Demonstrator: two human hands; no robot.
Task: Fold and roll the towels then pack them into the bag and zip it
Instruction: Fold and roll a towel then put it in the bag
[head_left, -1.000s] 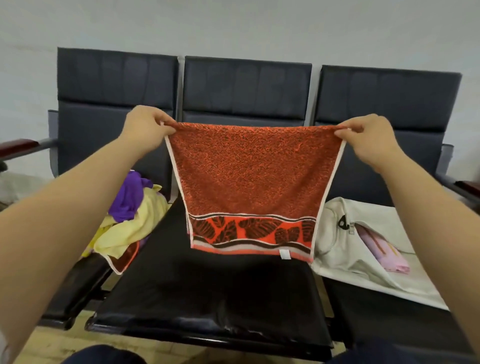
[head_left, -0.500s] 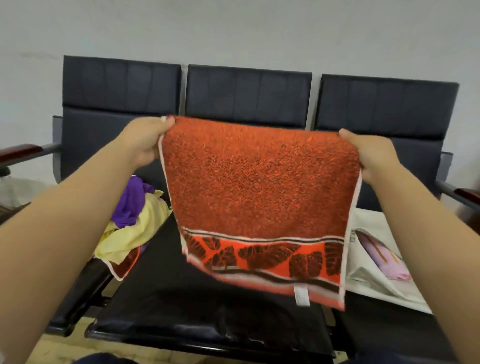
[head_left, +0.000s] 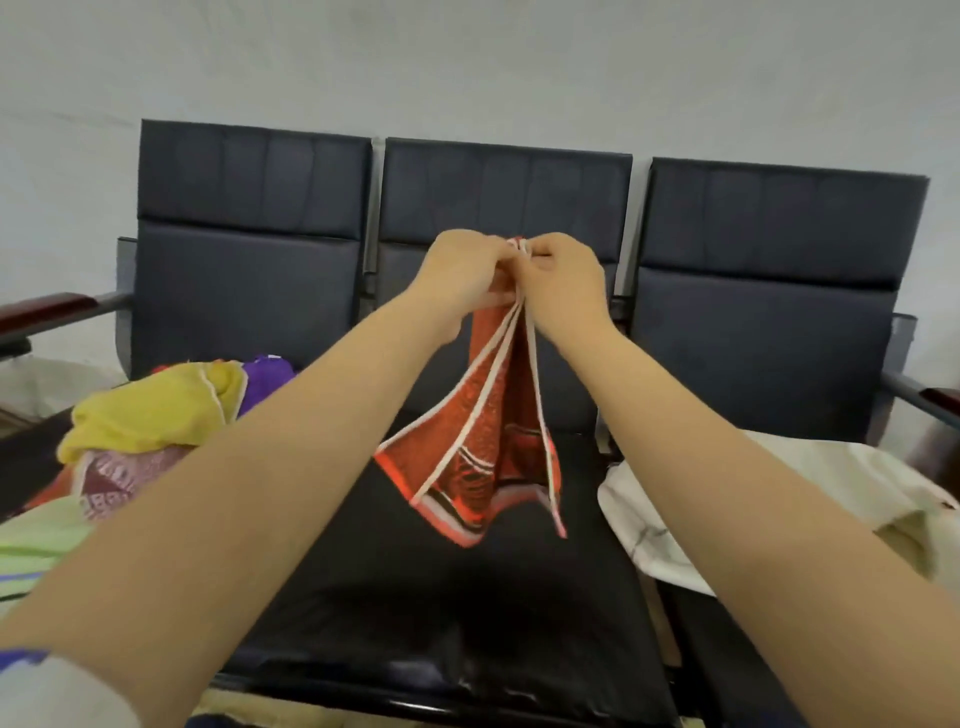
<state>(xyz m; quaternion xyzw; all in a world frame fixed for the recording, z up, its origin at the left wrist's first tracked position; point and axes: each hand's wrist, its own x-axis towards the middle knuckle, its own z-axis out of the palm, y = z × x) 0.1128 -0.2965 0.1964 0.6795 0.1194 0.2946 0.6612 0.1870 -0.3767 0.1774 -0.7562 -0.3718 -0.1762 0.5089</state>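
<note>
An orange-red towel (head_left: 483, 431) with a leaf-pattern border and white edging hangs folded in half above the middle seat. My left hand (head_left: 465, 275) and my right hand (head_left: 563, 280) meet at its top, each pinching the top corners together. The towel's lower edges fan out just above the black seat (head_left: 441, 597). A cream cloth bag (head_left: 810, 499) lies on the right seat, partly hidden by my right forearm.
A pile of towels sits on the left seat: yellow (head_left: 156, 410), purple (head_left: 267, 376), a pink patterned one (head_left: 119, 478) and a light green one (head_left: 36, 545). Three dark seat backs stand against a grey wall. Wooden armrests flank both ends.
My hands have come together from wide apart, folding the spread towel in half; it now hangs narrow instead of flat and open. The view tilted lower.
</note>
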